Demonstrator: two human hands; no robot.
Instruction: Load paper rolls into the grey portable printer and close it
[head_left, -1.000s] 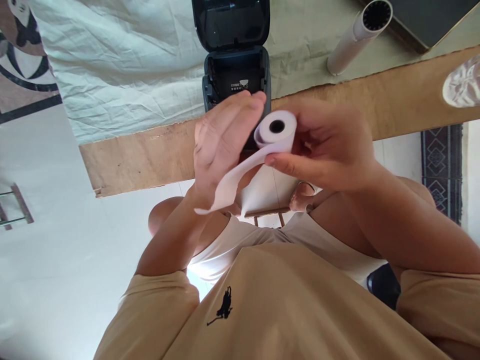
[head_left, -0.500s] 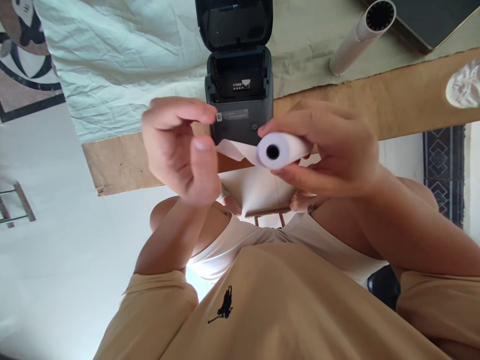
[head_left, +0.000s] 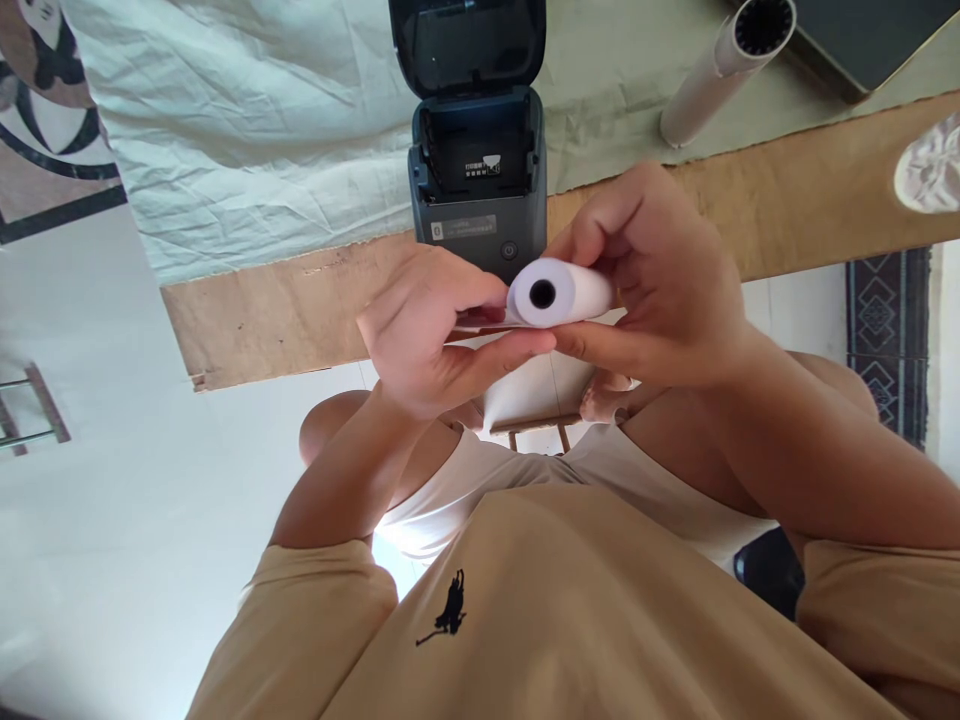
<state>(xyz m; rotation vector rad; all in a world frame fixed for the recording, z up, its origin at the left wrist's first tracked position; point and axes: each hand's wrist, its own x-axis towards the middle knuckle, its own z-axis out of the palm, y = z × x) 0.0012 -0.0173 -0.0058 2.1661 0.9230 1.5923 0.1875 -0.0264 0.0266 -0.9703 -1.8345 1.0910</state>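
At frame centre the paper roll (head_left: 559,292) is pinched by the right hand (head_left: 660,290), its loose end nipped by the left hand (head_left: 427,335); the end is best kept taut and square toward the open printer (head_left: 476,170)

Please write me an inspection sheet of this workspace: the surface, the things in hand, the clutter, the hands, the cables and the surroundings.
Surface: wooden table, partly under a wrinkled pale cloth.
Things in hand: white paper roll, its loose end pulled left; small dark printer behind it, lid open, bay empty.
Clutter: pale tube; dark flat item; crumpled clear wrapper at the right edge.
Hands: right hand grips the roll; left hand pinches the loose end.
Cables: nothing seen.
Surroundings: pale floor, patterned rug at right.
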